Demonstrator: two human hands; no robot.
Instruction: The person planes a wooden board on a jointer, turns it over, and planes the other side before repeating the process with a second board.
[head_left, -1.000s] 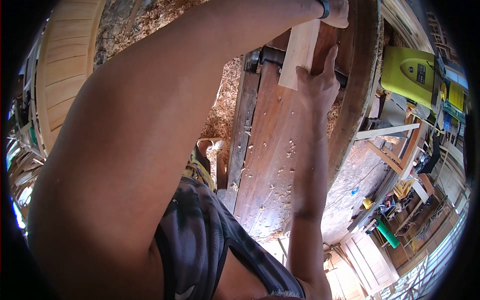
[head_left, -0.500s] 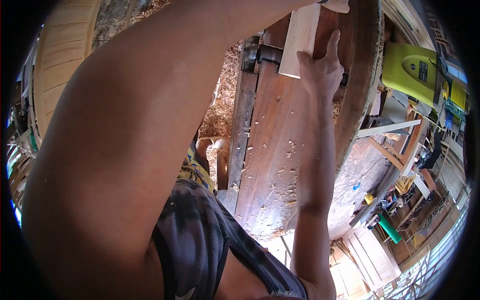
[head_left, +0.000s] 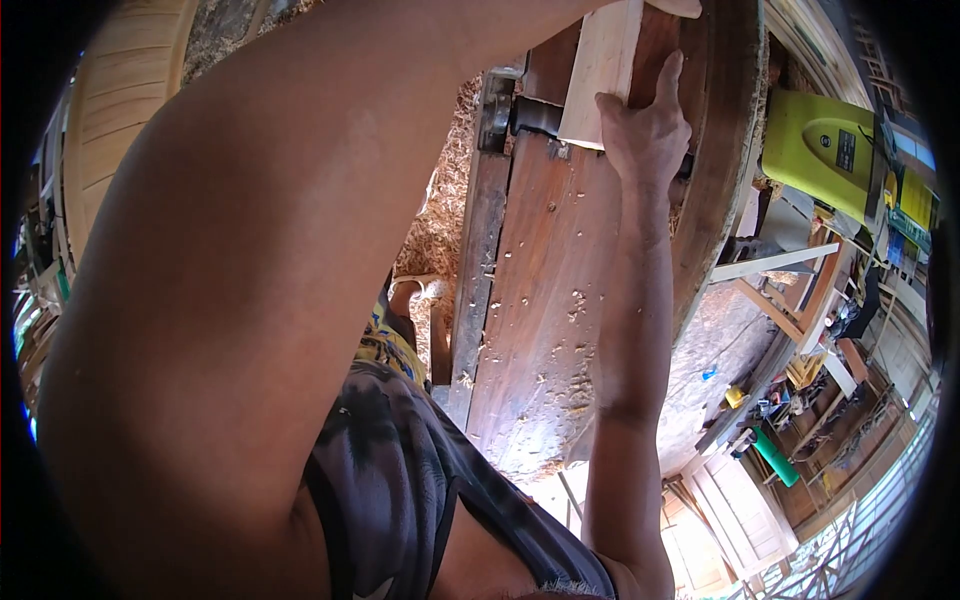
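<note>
A pale wooden board (head_left: pixel 603 75) lies on a dark wooden bench (head_left: pixel 540 260), across the line of a black cylindrical shaft (head_left: pixel 537 117) set into the bench. My right hand (head_left: pixel 645 140) grips the board's near end, thumb on its face and index finger stretched forward; the other fingers are hidden. At the top edge of the view, part of my left hand (head_left: pixel 680 6) shows beside the board's far portion. Most of that hand is cut off, so its hold is not visible. My left arm (head_left: pixel 250 230) fills much of the left side.
Wood shavings (head_left: pixel 440 220) cover the floor left of the bench, and small chips lie on its top. On the right stand a yellow-green machine cover (head_left: pixel 820 150), wooden offcuts and a green cylinder (head_left: pixel 774 457). A slatted wooden panel (head_left: pixel 125 110) is at upper left.
The board and my right hand have shifted slightly forward, away from my body. Less of the board's near end now extends past the black shaft.
</note>
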